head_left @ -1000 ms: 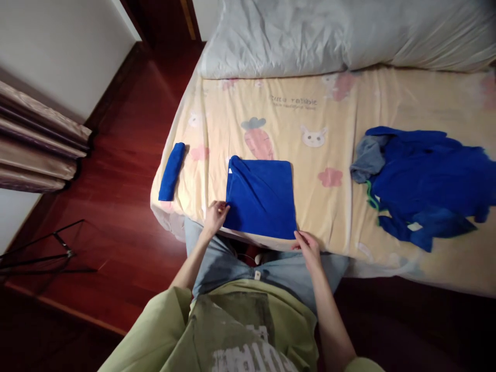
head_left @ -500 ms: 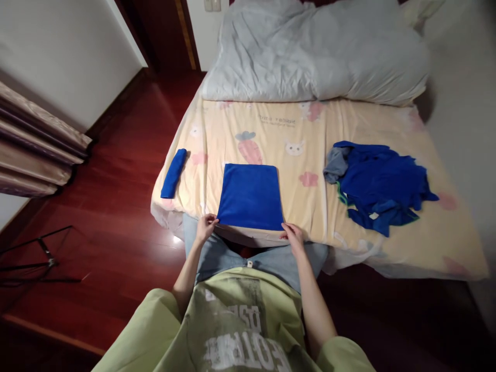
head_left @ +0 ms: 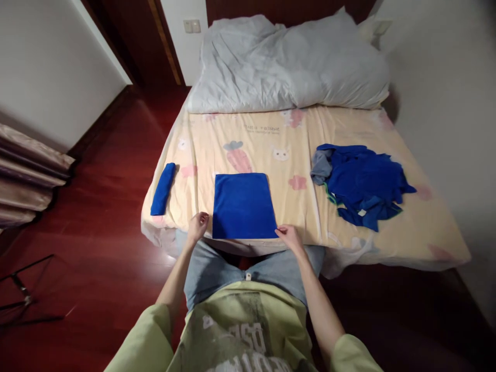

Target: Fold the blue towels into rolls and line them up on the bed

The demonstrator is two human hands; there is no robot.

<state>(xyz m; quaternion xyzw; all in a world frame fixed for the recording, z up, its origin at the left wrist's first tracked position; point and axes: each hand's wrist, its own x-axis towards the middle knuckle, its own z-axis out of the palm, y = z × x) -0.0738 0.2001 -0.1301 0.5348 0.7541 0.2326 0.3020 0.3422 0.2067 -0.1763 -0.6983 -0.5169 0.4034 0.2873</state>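
A blue towel [head_left: 245, 206] lies flat as a neat square at the near edge of the bed, its sides slightly slanted. Beside its lower left edge, my left hand [head_left: 198, 226] is just off the cloth, fingers curled in with nothing visible in them. My right hand [head_left: 290, 237] pinches the towel's near right corner between thumb and fingers. A rolled blue towel [head_left: 163, 189] rests farther left on the bed. To the right sits a loose heap of blue cloths [head_left: 364, 175], with a grey cloth [head_left: 321, 167] at its left side.
The bed [head_left: 294, 206] has a yellow patterned sheet, and a large grey-white folded quilt [head_left: 294, 67] lies across its far end. Black stand legs [head_left: 25, 297] are on the red floor [head_left: 104, 227] at left. A curtain [head_left: 31, 181] hangs by the left wall.
My left hand has let go of the towel's near left corner and moved slightly left of it. My right hand stays at the other corner. The view has tilted up and shifted right.
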